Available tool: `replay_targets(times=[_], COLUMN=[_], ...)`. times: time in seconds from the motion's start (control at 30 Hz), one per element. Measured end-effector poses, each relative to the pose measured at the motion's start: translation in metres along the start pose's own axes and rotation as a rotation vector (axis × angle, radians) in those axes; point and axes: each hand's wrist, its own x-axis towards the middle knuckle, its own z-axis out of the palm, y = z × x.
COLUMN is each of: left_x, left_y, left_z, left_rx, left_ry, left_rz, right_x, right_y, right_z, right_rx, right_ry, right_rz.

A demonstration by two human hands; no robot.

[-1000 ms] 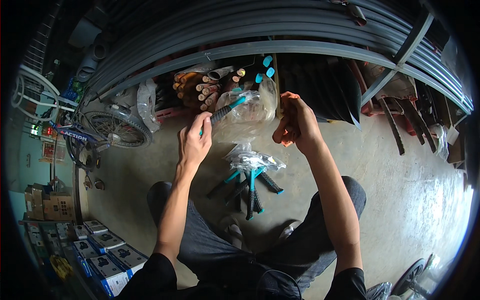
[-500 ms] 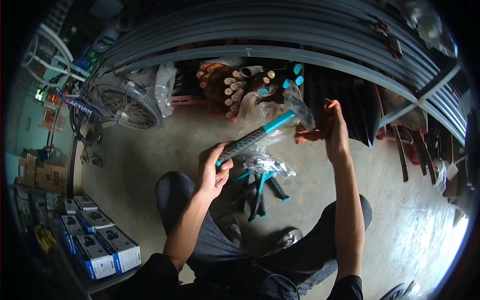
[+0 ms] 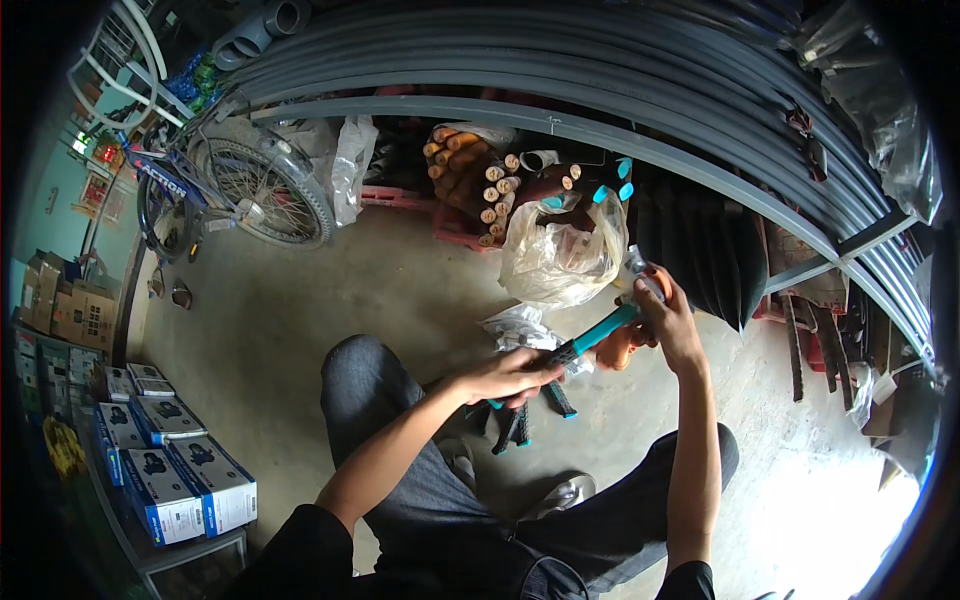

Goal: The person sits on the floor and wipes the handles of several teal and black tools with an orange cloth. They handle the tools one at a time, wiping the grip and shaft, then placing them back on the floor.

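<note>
My left hand is closed round the black, patterned grip of a hammer with a teal neck. The hammer slants up to the right in front of my knees. At its upper end my right hand curls round the head, which is mostly hidden; a grey metal end shows above the fingers. A glossy orange piece shows beside the neck below the right hand; I cannot make out its kind. Beneath, several similar handles lie on the floor, next to crumpled clear plastic.
A pale plastic bag sits on the floor ahead. Behind it are wooden handle ends and black blades, under a rack of grey pipes. A bicycle leans at the left; boxes fill a low shelf.
The hammer has come down and to the right, with my left hand still on its grip. My right hand, apart from the hammer before, has lowered and closed round its head.
</note>
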Motion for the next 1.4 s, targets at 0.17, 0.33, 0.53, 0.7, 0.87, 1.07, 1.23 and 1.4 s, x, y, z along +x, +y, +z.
replay_targets(times=[0.17,0.33,0.53,0.7,0.87,1.07,1.23,1.4], left_x=[0.007,0.016,0.018,0.016,0.020,0.018,0.011,0.009], left_y=[-0.001,-0.024,-0.032,-0.014,-0.015,-0.007,0.000,0.012], left_z=[0.025,0.026,0.028,0.032,0.040,0.036,0.041,0.045], left_rx=[0.504,0.507,0.519,0.504,0.453,0.565,0.482,0.481], left_ry=[0.191,0.149,0.278,0.274,0.301,0.369,0.369,0.317], left_rz=[0.176,0.149,0.229,0.204,0.252,0.231,0.183,0.208], right_x=[0.028,0.016,0.015,0.007,0.002,-0.015,-0.015,0.008], right_y=[0.045,0.030,0.037,0.022,0.015,-0.006,-0.008,0.022], right_z=[-0.039,-0.012,-0.017,-0.033,-0.038,-0.042,-0.033,-0.048], right_rx=[0.139,-0.371,-0.507,-0.391,-0.299,0.166,0.077,-0.678], right_ry=[0.199,0.019,0.144,0.006,0.249,0.198,0.115,0.281], right_rz=[0.009,-0.212,-0.426,-0.272,-0.423,-0.377,-0.231,-0.689])
